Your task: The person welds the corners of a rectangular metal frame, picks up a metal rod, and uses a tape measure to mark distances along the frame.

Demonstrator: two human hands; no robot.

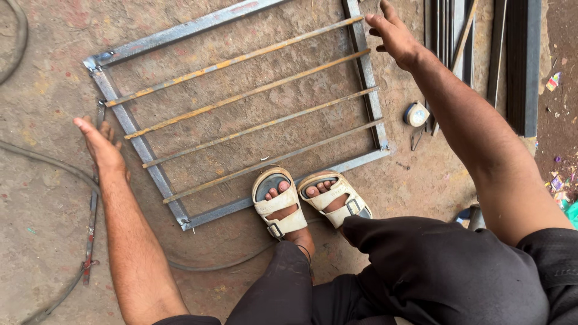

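A rectangular steel frame (pixel 142 148) with several rusty cross bars (pixel 250 93) lies flat on the concrete floor. My left hand (pixel 101 143) hovers open just left of the frame's left rail, fingers spread, holding nothing. My right hand (pixel 392 33) reaches out open beside the frame's right rail (pixel 367 78) near the far corner, also holding nothing. My two feet in pale sandals (pixel 304 201) rest on the frame's near rail.
A tape measure (pixel 416 114) lies right of the frame. Dark steel bars and sections (pixel 512 60) are stacked at the upper right. A thin rod (pixel 92 216) and a cable (pixel 42 159) run along the floor at the left. Litter lies at the right edge.
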